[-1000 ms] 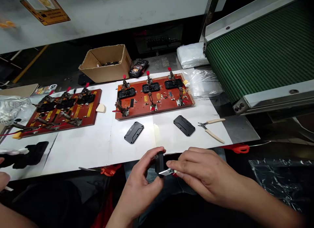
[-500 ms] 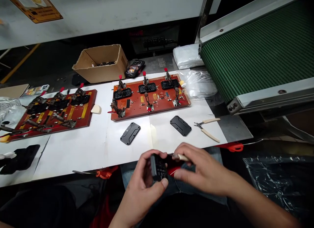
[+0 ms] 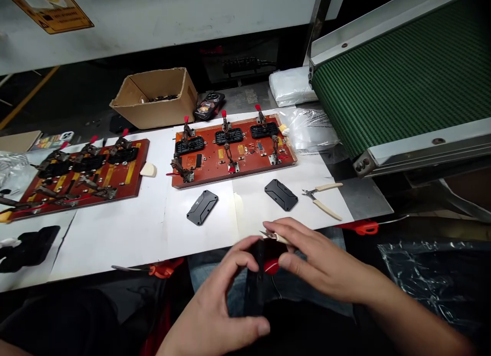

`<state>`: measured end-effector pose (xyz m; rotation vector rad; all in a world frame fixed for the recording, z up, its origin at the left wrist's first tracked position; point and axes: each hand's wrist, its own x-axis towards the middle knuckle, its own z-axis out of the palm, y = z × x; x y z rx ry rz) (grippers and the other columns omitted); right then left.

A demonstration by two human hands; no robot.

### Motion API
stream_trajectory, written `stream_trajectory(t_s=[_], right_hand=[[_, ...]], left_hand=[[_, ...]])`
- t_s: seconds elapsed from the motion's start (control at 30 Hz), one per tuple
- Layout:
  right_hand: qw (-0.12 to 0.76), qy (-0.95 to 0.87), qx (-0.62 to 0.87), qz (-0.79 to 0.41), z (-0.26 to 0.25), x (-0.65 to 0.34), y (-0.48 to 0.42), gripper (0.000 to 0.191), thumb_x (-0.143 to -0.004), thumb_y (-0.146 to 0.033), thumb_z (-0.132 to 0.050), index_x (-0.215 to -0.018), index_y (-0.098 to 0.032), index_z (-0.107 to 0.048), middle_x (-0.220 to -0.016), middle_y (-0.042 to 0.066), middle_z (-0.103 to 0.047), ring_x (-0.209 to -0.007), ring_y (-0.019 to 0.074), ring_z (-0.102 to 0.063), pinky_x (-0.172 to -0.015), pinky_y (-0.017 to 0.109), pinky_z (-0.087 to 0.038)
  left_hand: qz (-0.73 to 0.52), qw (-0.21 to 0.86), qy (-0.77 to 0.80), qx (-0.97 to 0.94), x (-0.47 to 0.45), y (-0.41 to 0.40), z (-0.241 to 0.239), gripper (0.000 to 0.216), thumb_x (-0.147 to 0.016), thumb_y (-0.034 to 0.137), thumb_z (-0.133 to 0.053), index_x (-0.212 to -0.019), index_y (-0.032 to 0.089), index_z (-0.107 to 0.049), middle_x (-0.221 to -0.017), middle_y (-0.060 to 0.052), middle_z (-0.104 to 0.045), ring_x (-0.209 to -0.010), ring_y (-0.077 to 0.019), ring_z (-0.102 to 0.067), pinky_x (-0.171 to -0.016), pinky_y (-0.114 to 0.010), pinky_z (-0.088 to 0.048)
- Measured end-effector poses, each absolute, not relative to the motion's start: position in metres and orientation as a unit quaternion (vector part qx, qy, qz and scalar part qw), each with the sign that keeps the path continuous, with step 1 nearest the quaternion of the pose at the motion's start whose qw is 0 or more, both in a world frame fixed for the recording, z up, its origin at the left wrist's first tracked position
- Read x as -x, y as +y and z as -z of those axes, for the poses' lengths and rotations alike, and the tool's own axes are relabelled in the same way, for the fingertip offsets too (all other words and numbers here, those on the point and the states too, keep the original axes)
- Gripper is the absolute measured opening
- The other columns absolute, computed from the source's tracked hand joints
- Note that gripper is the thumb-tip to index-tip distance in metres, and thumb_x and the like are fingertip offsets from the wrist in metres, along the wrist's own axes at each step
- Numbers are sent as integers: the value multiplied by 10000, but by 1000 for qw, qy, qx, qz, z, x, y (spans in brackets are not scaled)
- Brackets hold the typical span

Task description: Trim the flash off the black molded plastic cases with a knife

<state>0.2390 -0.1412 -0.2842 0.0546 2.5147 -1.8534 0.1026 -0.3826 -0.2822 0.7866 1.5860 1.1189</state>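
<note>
My left hand point(image 3: 222, 299) holds a black plastic cover point(image 3: 255, 282) between fingertips and thumb, turned nearly edge-on and blurred over my lap. In my right hand point(image 3: 310, 256) is a small knife point(image 3: 282, 239) with a cream handle. Its pointed blade lies by the cover's upper edge; whether they touch I cannot tell. Two similar black covers lie face up on the white table, a tilted left one point(image 3: 202, 207) and a right one point(image 3: 281, 195). Cutting nippers point(image 3: 324, 199) with cream handles lie to the right with their jaws pointing left.
Behind the covers stands a red-brown clamp board point(image 3: 210, 178) carrying black parts under toggle clamps. Another clamp board point(image 3: 132, 190) is at left. A cardboard box point(image 3: 153, 110), plastic bags point(image 3: 293, 87) and a green conveyor point(image 3: 399, 85) line the back. Orange-handled scissors point(image 3: 165, 268) stick out at the table's front edge.
My left hand has turned the black cover from showing its ribbed side to nearly edge-on, with the thumb lower. The knife in my right hand has shifted slightly left and up.
</note>
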Motion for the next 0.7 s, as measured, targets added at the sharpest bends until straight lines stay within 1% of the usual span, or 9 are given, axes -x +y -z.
stream_trajectory(t_s=[0.03, 0.1, 0.17, 0.23, 0.47, 0.7], right_hand=[[14, 815, -17, 580, 281, -240, -140, 422, -1151, -279, -532, -1571, -239, -509, -1422, 99, -579, -1257, 206, -577, -1038, 315, -473], [14, 830, 12, 558, 276, -243, -138, 355, -1172, -241, -463, -1503, -247, -593, -1257, 65, -662, -1125, 187, -623, -972, 299, -478], [7, 842, 38, 538, 272, -245, -138, 325, -1163, -224, -483, -1440, -243, -651, -1124, 45, -698, -1006, 183, -641, -892, 292, -476], [6, 850, 50, 525, 269, -245, -138, 317, -1154, -220, -505, -1426, -245, -667, -1078, 39, -710, -949, 184, -647, -843, 295, -471], [38, 869, 57, 491, 263, -241, -137, 317, -1139, -210, -521, -1407, -241, -688, -1014, 41, -707, -902, 203, -651, -820, 322, -473], [21, 898, 73, 434, 261, -238, -133, 317, -1139, -212, -502, -1395, -241, -686, -979, 41, -688, -866, 207, -615, -775, 325, -447]], left_hand=[[-440, 461, 691, -341, -102, -383, 281, 523, -817, 342, -860, -1221, 323, -528, -1721, -73, -282, -1573, -329, -351, -1252, -504, -321], [-407, 392, 735, -374, -102, -384, 278, 499, -852, 234, -793, -1236, 335, -491, -1736, -59, -230, -1602, -296, -294, -1270, -488, -302], [-385, 342, 756, -404, -100, -383, 275, 486, -863, 178, -750, -1235, 330, -477, -1732, -60, -227, -1615, -273, -261, -1271, -454, -311], [-377, 314, 764, -420, -99, -383, 272, 479, -863, 158, -730, -1236, 319, -476, -1725, -75, -233, -1614, -271, -263, -1267, -439, -325], [-378, 286, 770, -426, -100, -383, 269, 452, -851, 131, -705, -1209, 302, -488, -1712, -81, -249, -1613, -279, -261, -1271, -449, -327], [-374, 305, 767, -423, -100, -385, 270, 466, -847, 147, -713, -1226, 313, -497, -1720, -75, -250, -1604, -295, -287, -1246, -442, -363]])
